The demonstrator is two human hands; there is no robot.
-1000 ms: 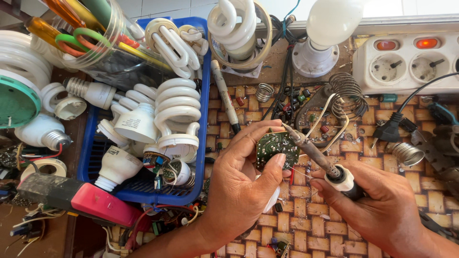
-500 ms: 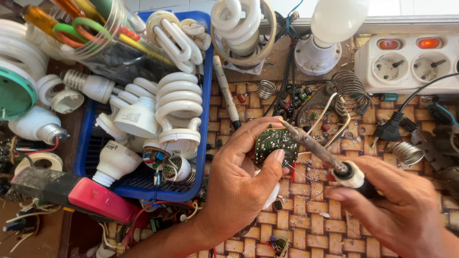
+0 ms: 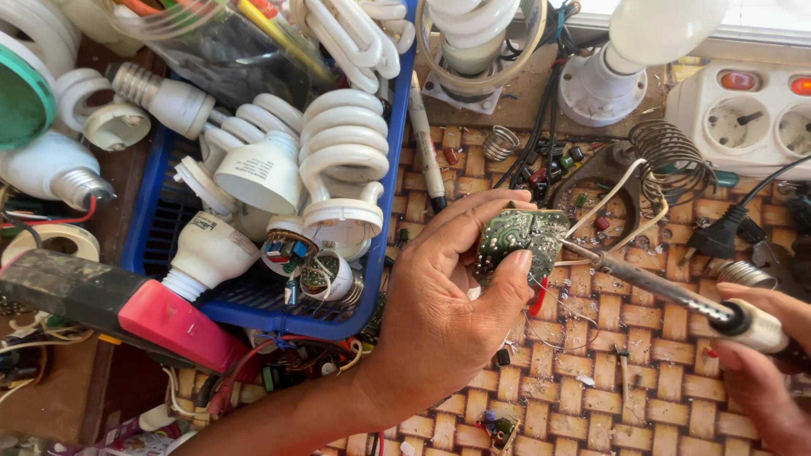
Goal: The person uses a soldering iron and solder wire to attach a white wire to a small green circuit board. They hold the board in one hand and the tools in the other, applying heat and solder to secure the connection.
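My left hand (image 3: pixel 448 304) pinches a small round green circuit board (image 3: pixel 519 236) between thumb and fingers, its solder side up, over the woven mat (image 3: pixel 642 397). My right hand (image 3: pixel 764 380) at the right edge grips a soldering iron (image 3: pixel 676 291) by its white handle. The iron's metal tip touches the board's right edge. White wires run from the board toward the upper right.
A blue basket (image 3: pixel 270 304) of spiral bulbs and bulb bases sits left. A white power strip (image 3: pixel 743 114) with red switches lies top right, a coiled wire iron stand (image 3: pixel 667 160) beside it. A red and black tool (image 3: pixel 127 308) lies lower left. Small electronic parts scatter on the mat.
The view has shifted closer and slightly right. The board and iron stay together; my right hand has slid toward the right edge of the view.
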